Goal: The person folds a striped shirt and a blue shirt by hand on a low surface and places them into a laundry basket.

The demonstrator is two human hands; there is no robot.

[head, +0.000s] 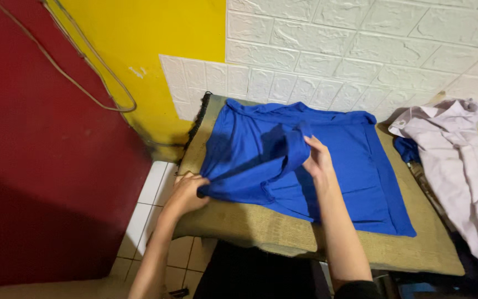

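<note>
A bright blue shirt lies spread on a burlap-covered table. My left hand pinches the shirt's near-left corner at the table's left edge. My right hand grips a fold of the blue cloth near the shirt's middle and lifts it a little, so a flap stands up between the two hands. The right half of the shirt lies flat.
A pale lilac shirt is heaped at the table's right end, with a bit of blue cloth under it. White brick-pattern panels and a yellow wall stand behind. A red wall with hanging cables is at left, white floor tiles below.
</note>
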